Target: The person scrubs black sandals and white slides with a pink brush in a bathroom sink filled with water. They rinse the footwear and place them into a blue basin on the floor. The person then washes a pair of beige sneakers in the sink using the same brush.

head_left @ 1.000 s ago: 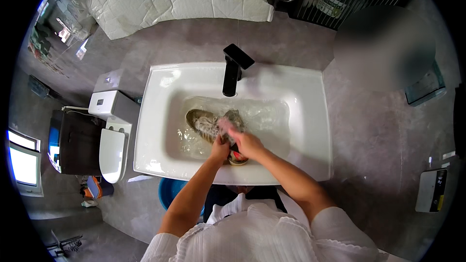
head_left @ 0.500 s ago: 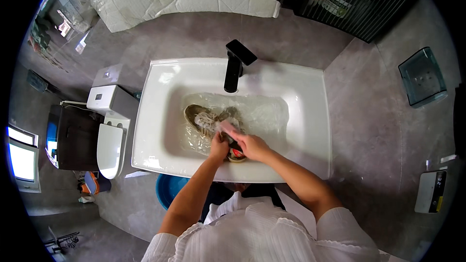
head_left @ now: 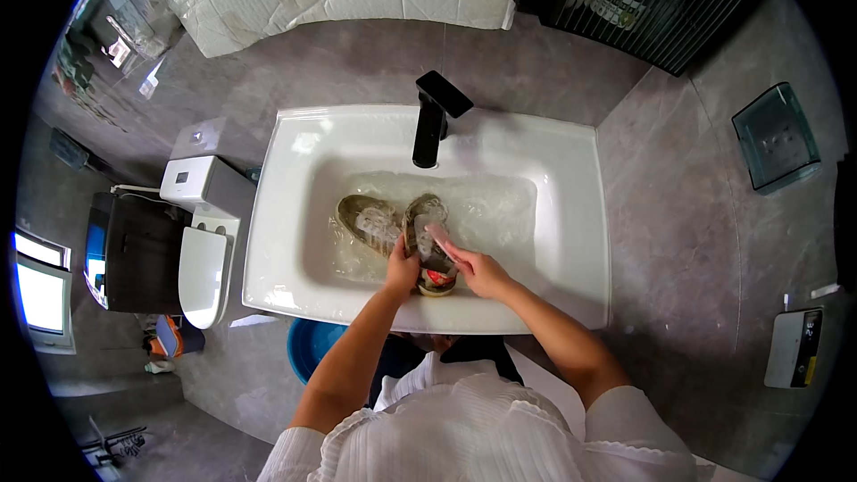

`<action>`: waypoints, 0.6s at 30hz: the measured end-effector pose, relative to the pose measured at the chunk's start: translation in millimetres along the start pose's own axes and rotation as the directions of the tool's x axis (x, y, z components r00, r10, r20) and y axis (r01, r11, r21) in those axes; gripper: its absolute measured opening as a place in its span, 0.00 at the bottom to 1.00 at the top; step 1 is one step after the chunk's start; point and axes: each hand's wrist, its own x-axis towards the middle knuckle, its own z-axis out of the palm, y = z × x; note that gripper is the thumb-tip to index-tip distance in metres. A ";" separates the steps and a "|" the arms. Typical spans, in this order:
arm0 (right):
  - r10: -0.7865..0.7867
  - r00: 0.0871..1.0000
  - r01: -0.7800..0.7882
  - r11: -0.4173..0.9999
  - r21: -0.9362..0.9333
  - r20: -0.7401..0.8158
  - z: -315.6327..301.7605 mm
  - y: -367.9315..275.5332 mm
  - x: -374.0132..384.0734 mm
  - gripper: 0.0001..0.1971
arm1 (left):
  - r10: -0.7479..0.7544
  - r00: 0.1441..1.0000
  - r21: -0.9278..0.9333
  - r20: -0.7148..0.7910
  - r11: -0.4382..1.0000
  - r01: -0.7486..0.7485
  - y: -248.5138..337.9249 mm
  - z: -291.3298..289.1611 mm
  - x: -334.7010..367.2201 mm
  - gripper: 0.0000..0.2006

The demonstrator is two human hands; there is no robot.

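My left hand (head_left: 403, 268) is closed on the side of a wet, brownish shoe (head_left: 420, 212) in the white sink (head_left: 571, 241). A red patch shows at the shoe's near end, close to the sink's front rim. In my right hand (head_left: 482, 273) is a pink brush (head_left: 441, 236), its head against the top of this shoe. My fingers partly cover the brush, and its bristles are hidden. A second shoe (head_left: 355, 211) with pale laces lies to the left, partly in the water (head_left: 491, 205).
A black faucet (head_left: 428, 134) stands over the sink's back edge. Below the front left of the sink is a blue basin (head_left: 311, 345). A white toilet (head_left: 202, 272) stands to the left. On the right wall hangs a dark glassy tray (head_left: 777, 141).
My right hand and the brush have moved a little right and down along the shoe. The held shoe's top shows more plainly, and my left hand has stayed nearly in place.
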 end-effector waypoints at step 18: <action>0.251 0.940 -0.154 0.916 0.370 -0.229 -6.9 13.2 11.9 0.25 | -0.129 0.988 0.210 -0.083 0.967 0.143 28.4 -1.1 -3.5 0.26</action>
